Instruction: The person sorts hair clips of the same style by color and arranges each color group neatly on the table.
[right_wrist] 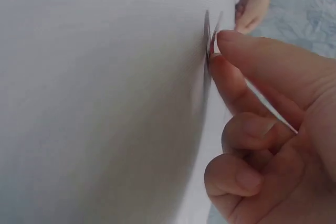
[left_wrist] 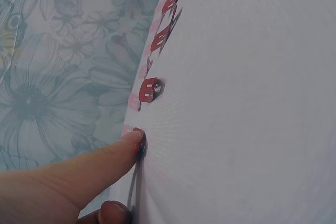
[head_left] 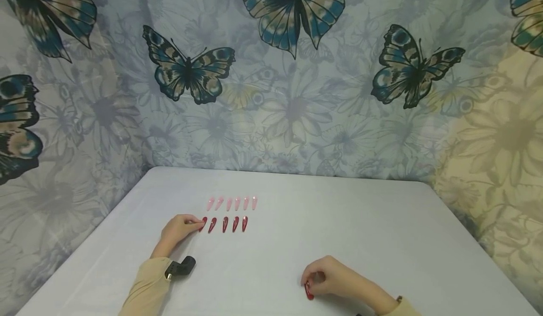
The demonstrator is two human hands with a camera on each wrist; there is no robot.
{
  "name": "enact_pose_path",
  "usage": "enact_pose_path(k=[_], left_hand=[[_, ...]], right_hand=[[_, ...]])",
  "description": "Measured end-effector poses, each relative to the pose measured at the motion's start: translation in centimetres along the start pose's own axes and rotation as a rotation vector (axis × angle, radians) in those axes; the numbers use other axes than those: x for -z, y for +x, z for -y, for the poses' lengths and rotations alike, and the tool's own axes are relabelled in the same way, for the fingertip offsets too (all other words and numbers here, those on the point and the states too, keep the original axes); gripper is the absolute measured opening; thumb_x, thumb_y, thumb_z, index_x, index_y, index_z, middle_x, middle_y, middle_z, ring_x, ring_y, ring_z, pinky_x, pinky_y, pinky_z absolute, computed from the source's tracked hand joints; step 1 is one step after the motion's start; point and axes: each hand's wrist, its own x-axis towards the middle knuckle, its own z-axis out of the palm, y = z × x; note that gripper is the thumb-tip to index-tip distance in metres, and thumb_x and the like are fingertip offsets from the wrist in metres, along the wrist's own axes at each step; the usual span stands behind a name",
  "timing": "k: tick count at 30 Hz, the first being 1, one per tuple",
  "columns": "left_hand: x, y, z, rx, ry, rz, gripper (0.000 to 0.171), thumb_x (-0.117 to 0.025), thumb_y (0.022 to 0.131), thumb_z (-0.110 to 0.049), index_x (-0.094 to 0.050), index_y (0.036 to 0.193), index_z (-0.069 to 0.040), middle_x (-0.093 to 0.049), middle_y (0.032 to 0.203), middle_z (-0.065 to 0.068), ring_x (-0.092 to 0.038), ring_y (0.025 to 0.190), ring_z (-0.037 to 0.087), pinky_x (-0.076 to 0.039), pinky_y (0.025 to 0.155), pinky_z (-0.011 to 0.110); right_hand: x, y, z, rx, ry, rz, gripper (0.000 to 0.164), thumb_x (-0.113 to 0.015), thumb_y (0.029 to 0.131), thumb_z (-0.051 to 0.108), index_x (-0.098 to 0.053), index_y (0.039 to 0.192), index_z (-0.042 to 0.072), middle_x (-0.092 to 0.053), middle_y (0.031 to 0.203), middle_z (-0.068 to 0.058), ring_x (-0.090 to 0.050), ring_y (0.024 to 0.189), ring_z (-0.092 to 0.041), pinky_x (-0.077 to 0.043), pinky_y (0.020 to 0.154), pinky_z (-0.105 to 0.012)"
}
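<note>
On the white table (head_left: pixel 271 259) lies a row of red snap hair clips (head_left: pixel 225 224). Behind it runs a row of pink snap hair clips (head_left: pixel 237 203). The left hand (head_left: pixel 180 229) pinches the leftmost red clip (head_left: pixel 204 222) at the end of the front row. In the left wrist view, a fingertip covers part of that clip (left_wrist: pixel 141 145). Near the front edge, apart from the rows, my right hand (head_left: pixel 333 278) holds another red hair clip (head_left: pixel 308 291) between thumb and finger, low over the table. In the right wrist view, the clip appears edge-on and the other fingers curl inward.
A fabric backdrop (head_left: pixel 292 118) printed with butterflies and flowers stands behind and beside the table. A black device (head_left: pixel 181 265) is strapped to the left wrist over a tan sleeve (head_left: pixel 146 285). Table surface lies between the two hands.
</note>
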Motion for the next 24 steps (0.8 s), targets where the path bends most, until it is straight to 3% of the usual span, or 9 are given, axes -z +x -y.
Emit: enact_pose_path(k=[8,16,24], left_hand=[[0.0,-0.1,-0.1,-0.004,-0.005,0.004,0.021,-0.07,0.076,-0.029,-0.069,0.077,-0.008,-0.058,0.077,0.003,-0.043,0.067,0.018,-0.035,0.061,0.034],[-0.1,-0.1,-0.2,-0.002,-0.009,-0.005,0.018,-0.07,0.076,-0.027,-0.069,0.077,-0.009,-0.057,0.075,0.002,-0.042,0.065,0.018,-0.033,0.06,0.032],[-0.2,0.0,0.0,0.004,-0.004,0.001,0.02,-0.07,0.076,-0.029,-0.069,0.078,-0.009,-0.057,0.075,0.001,-0.042,0.065,0.017,-0.034,0.06,0.032]], right_hand=[[-0.1,0.2,0.7,-0.062,-0.066,-0.015,0.014,-0.07,0.07,-0.002,-0.064,0.078,0.008,-0.056,0.064,0.012,-0.046,0.054,0.003,-0.043,0.05,-0.019],[-0.2,1.0,1.6,-0.125,-0.305,-0.007,0.013,-0.075,0.067,0.008,-0.064,0.065,0.013,-0.045,0.068,0.016,-0.046,0.063,0.002,-0.042,0.058,-0.017],[0.3,0.9,1.8,-0.236,-0.201,0.064,0.011,-0.072,0.072,0.01,-0.063,0.069,0.015,-0.052,0.059,0.016,-0.044,0.053,0.002,-0.042,0.051,-0.019]])
